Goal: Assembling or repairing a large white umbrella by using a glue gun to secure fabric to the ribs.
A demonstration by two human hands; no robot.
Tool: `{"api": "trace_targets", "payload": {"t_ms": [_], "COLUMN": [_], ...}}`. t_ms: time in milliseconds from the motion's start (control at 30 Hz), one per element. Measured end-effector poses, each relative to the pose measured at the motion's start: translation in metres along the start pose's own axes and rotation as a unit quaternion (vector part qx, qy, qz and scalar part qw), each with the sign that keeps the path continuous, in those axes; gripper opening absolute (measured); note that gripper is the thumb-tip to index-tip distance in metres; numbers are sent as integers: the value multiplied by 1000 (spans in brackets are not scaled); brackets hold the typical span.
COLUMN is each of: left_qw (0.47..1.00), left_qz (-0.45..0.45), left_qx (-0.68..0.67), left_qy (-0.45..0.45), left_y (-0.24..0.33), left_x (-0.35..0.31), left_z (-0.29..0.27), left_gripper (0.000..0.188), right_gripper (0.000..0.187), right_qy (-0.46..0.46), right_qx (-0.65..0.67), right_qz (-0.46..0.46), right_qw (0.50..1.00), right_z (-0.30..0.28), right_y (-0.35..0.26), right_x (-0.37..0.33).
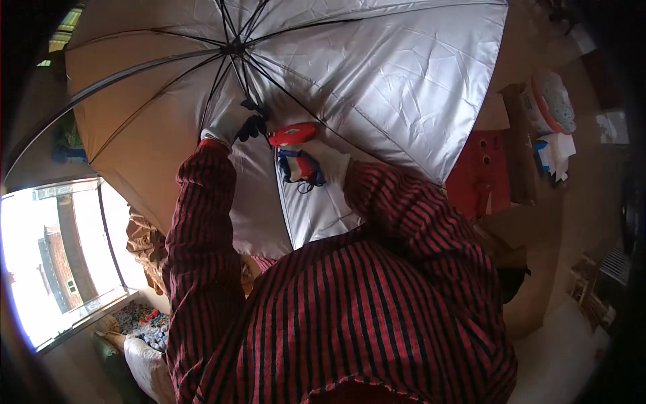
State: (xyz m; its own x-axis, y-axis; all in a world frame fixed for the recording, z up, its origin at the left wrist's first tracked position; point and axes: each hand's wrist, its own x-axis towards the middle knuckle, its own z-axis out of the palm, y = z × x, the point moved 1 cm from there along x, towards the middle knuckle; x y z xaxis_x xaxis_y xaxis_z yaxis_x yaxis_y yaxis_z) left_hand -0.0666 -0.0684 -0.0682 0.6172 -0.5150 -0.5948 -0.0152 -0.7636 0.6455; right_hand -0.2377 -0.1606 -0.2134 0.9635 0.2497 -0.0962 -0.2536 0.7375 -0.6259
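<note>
An open umbrella (410,94) with a silvery inner face spreads in front of me, its black ribs meeting at a dark hub (233,48). My left hand (232,126), in a pale glove with black fingertips, is closed at the canopy below the hub, beside a rib. What lies between its fingers is mostly hidden. My right hand (330,163), in a white glove, is closed around a red rounded hand tool (294,134) whose tip points at the left fingers. A blue-and-red piece (300,167) with a dark cord loop shows by the right fingers; whether it belongs to the tool is unclear.
A bright window (64,249) is at the left, with a heap of small coloured pieces (142,323) below it. Crumpled brown paper (145,249) lies near my left arm. At the right are a red box (479,172) and a red-rimmed basin (555,101).
</note>
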Motion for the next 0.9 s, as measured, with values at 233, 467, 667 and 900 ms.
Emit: {"api": "trace_targets", "payload": {"t_ms": [233,467,667,900], "left_qw": [895,733,759,896], "left_qz": [252,33,105,-32], "left_qx": [356,660,372,299], "left_qy": [89,163,524,326], "left_y": [-40,-6,-2,0], "left_x": [22,0,-49,-27], "left_z": [-43,-106,-28,47], "left_gripper": [18,27,41,49], "right_gripper": [17,13,16,20], "right_qy": [77,193,261,283], "right_qx": [173,-176,-218,-202], "right_qz": [99,-119,-135,-144], "right_qw": [977,958,931,926], "right_z": [45,52,37,25], "right_y": [-38,-84,-90,-74], "right_x": [-9,-8,-22,-18]}}
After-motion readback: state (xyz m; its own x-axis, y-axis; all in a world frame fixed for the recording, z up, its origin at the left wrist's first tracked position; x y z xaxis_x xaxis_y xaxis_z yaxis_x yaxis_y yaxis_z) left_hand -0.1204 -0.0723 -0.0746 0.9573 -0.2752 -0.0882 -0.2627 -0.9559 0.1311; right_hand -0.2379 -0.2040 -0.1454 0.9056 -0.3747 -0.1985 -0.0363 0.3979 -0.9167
